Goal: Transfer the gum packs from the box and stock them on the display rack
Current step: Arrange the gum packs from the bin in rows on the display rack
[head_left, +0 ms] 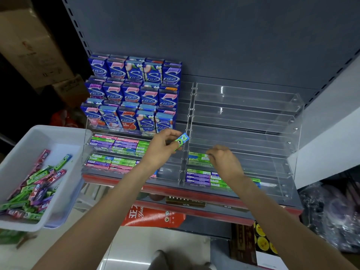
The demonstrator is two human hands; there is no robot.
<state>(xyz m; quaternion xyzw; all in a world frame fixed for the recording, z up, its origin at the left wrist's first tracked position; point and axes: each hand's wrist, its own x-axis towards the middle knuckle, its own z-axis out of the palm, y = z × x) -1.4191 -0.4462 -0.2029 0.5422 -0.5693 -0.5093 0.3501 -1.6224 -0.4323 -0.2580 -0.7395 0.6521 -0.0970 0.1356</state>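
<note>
A green gum pack [180, 142] is pinched by the left hand [159, 148] before the display rack [243, 121]. The right hand [224, 159], at three o'clock, seemingly grasps a racked pack [197, 155]; its fingertips are hidden.

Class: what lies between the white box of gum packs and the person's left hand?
In the head view, the stocked lower tiers of the left acrylic rack lie between the white box and left hand.

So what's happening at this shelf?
A person is stocking gum. The left hand holds a green gum pack in front of the clear display rack, while the right hand sets packs into a lower right tray. More packs wait in the white box on the left. The right section's upper trays hold nothing yet.
</note>
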